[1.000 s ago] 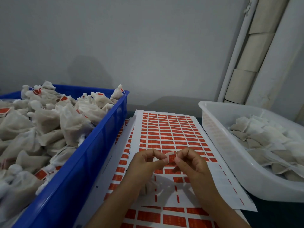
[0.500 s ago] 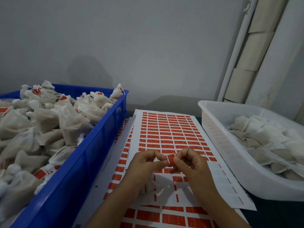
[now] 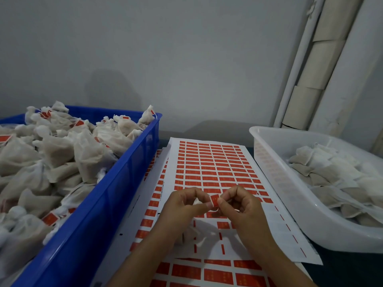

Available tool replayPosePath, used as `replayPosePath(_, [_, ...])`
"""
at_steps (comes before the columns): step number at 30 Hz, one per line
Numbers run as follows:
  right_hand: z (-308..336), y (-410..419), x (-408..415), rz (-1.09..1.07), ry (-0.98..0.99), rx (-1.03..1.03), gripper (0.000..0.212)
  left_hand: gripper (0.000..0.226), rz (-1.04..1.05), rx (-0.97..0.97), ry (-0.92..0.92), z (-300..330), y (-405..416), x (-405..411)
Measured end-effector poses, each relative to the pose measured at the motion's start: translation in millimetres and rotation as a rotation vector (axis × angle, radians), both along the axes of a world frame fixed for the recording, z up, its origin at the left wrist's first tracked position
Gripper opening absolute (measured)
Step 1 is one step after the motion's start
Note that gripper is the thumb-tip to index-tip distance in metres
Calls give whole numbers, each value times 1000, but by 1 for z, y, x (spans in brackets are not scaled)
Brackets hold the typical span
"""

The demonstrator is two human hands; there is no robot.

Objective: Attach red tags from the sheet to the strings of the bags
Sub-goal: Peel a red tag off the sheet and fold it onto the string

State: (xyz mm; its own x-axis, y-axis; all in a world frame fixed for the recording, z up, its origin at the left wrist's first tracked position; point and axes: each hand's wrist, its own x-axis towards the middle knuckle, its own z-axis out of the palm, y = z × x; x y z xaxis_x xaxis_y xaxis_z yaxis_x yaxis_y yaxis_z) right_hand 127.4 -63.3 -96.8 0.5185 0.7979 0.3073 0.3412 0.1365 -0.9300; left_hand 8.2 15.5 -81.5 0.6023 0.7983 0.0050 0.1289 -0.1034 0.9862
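A small red tag (image 3: 214, 200) is pinched between my left hand (image 3: 185, 206) and my right hand (image 3: 238, 206), just above the sheet of red tags (image 3: 211, 168). Both hands have their fingers curled, thumb and forefinger tips meeting at the tag. A white bag (image 3: 187, 235) lies on the sheet under my left wrist, mostly hidden; its string is too thin to make out. The lower part of the top sheet has many tags peeled off.
A blue crate (image 3: 116, 195) on the left is heaped with white bags, some with red tags. A white basket (image 3: 275, 183) on the right holds untagged bags. More tag sheets (image 3: 207, 274) lie underneath. A grey wall stands behind.
The hands stay at the same spot over the sheet. The red tag between the fingertips looks pressed narrower than a second ago.
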Motion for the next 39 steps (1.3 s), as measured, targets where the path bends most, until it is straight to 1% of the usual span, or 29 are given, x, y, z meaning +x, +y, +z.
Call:
replayPosePath(3, [1,-1,0,-5,4,9,6,15,-12,20,-14,0,0,0])
replayPosePath(6, [1,-1,0,-24,-5,20,7,17,-8,-19,-45,1,-1,1])
replayPosePath(8, [2,-1,0,-25,-4,34,6,13,-1,-36,-57,1,-1,1])
replayPosePath(12, [2,-1,-1,-48,-19,53,7,7,2,51,-11,-3,0,2])
replayPosePath(16, [1,-1,-1,-43,-5,63,7,8,23,96,29,-5,1,3])
replayPosePath(19, [-1,-1,-2,-45,-10,64,6,12,31,110,25,-7,2,4])
replayPosePath(21, [-1,0,-2,-62,31,73,11,15,44,128,29,-9,1,5])
replayPosePath(23, [0,1,-1,-61,107,72,21,14,43,140,24,-12,2,6])
replayPosePath(25, [1,2,-1,-12,151,19,24,14,17,148,16,-13,1,6])
replayPosePath(27, [1,2,-3,59,133,-67,20,15,4,167,20,-15,0,7])
replayPosePath(29, [-3,3,-5,104,92,-123,32,14,22,180,31,-15,0,7])
replayPosePath(30, [-5,3,-5,103,68,-130,34,14,26,183,34,-16,1,7])
replayPosePath(33, [-5,2,-3,85,22,-108,24,14,5,188,33,-17,2,7])
replayPosePath(37, [-5,2,-2,49,-98,-62,27,13,-13,186,39,-18,2,8])
replayPosePath(39, [-6,2,-2,26,-117,-41,26,13,-21,190,37,-17,2,9])
